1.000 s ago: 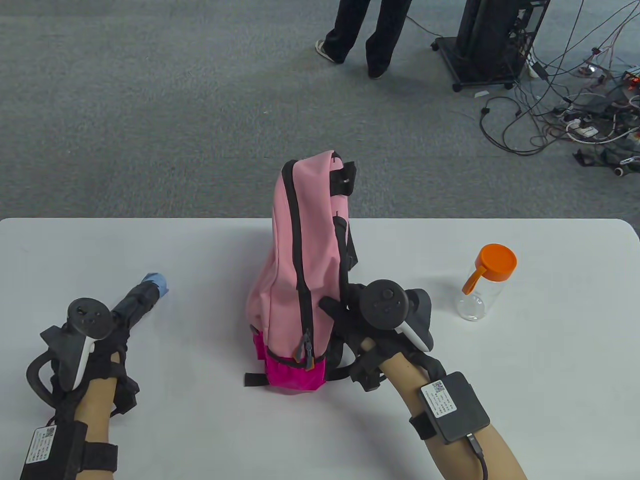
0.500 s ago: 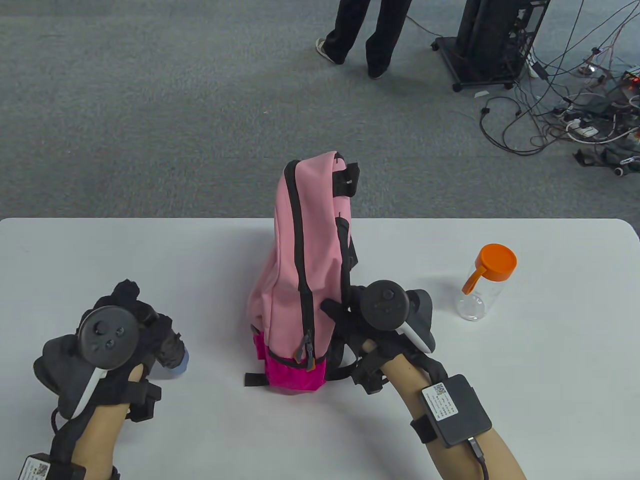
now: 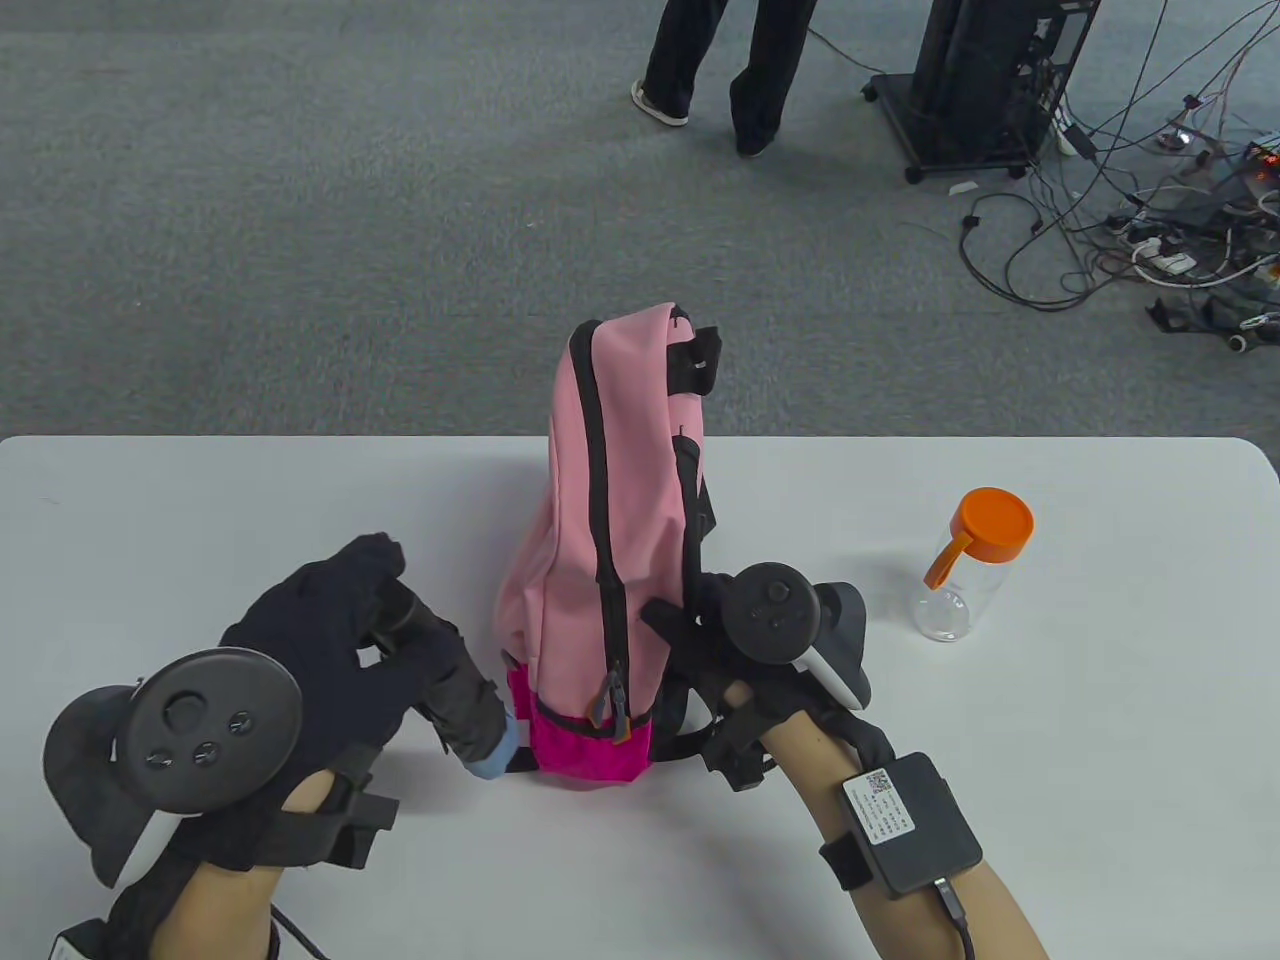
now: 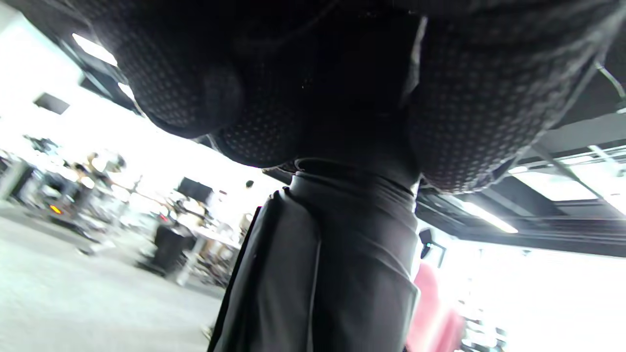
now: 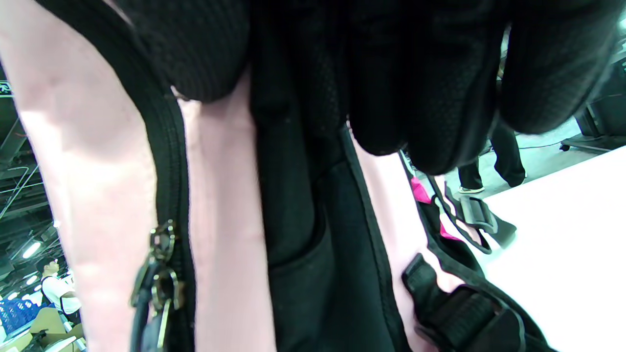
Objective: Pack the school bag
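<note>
A pink backpack (image 3: 600, 520) with black zips and a magenta base stands upright on the white table (image 3: 1100, 750). My left hand (image 3: 395, 625) grips a dark folded umbrella (image 3: 465, 700), slanted so its light blue end (image 3: 497, 762) points down beside the bag's lower left side. In the left wrist view the umbrella's grey folds (image 4: 332, 274) hang below my gloved fingers (image 4: 469, 98). My right hand (image 3: 680, 625) holds the bag's right side, fingers (image 5: 430, 98) curled on the black strap (image 5: 293, 195) next to the zip pull (image 5: 156, 274).
A clear bottle with an orange lid (image 3: 960, 570) stands on the table right of the bag. Beyond the far edge a person's legs (image 3: 720, 70) stand on grey carpet, with a black cart (image 3: 980, 80) and tangled cables (image 3: 1150, 220).
My left hand lifted the umbrella off the table's left side, turned its blue end downward and carried it right to the bag's lower left side. The right hand stayed on the bag.
</note>
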Tool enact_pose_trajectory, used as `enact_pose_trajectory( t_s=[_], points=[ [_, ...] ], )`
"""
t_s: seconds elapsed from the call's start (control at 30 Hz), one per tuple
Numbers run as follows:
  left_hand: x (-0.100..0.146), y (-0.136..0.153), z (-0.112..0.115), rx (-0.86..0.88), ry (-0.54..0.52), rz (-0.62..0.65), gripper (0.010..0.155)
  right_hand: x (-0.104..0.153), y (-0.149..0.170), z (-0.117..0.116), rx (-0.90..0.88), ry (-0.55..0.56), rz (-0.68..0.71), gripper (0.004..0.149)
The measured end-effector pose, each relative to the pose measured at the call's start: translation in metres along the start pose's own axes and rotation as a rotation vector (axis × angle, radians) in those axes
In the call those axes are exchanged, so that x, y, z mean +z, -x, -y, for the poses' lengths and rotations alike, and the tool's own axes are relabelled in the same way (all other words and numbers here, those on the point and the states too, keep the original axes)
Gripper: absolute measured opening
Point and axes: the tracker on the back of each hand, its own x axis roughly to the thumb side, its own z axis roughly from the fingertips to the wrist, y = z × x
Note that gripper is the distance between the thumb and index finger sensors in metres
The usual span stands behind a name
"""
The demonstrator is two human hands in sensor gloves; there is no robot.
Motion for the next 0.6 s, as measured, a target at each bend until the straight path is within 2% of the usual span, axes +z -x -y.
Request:
enact_pose_trajectory(
  t_s=[0.13, 0.3, 0.47, 0.6],
  points=[
    [-0.006, -0.017, 0.014, 0.011, -0.027, 0.037, 0.083, 0.001, 0.000, 0.000, 0.004, -0.002, -0.002, 0.057],
    [-0.020, -0.038, 0.038, -0.088, -0.040, 0.077, 0.081, 0.001, -0.003, 0.000, 0.024, -0.008, -0.005, 0.057],
    [-0.037, -0.047, 0.068, -0.172, -0.046, 0.114, 0.083, 0.002, -0.007, 0.001, 0.049, -0.017, 0.000, 0.057],
    [-0.038, -0.059, 0.074, -0.197, -0.037, 0.138, 0.083, 0.005, -0.004, 0.005, 0.074, -0.032, 0.007, 0.058]
  ],
)
